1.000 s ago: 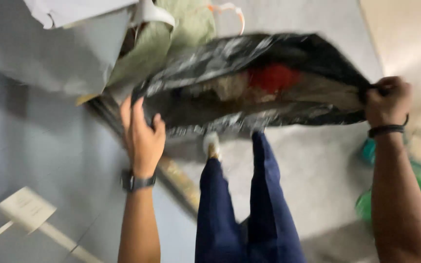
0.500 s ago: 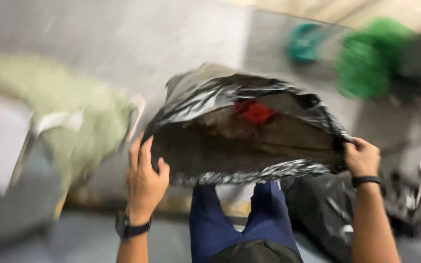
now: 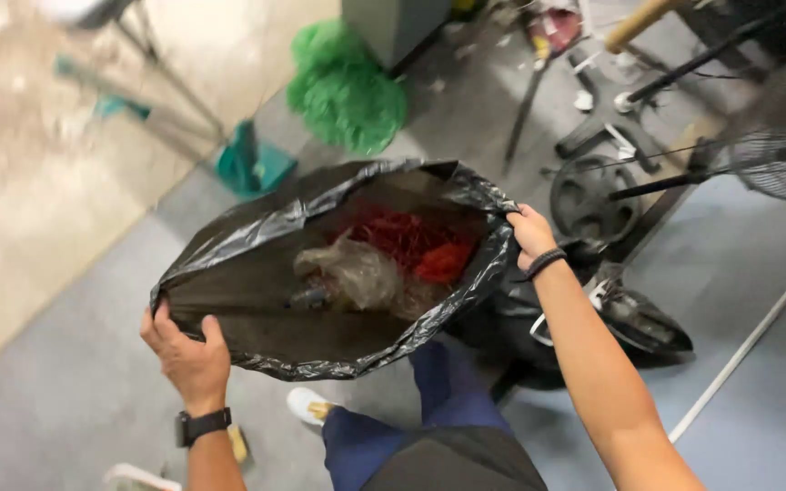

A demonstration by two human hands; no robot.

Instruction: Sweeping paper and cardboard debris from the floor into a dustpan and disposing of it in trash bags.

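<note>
A grey floor (image 3: 65, 400) carries a green mesh heap (image 3: 346, 89), a teal dustpan (image 3: 252, 164) and a weight plate (image 3: 591, 202).

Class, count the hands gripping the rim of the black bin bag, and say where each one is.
2. The left hand grips the black bin bag at its near-left rim; the right hand grips the far-right rim. No other hands show.

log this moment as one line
left hand: grips bag rim | right hand: grips rim | black bin bag: held open | inside: red scraps
</note>
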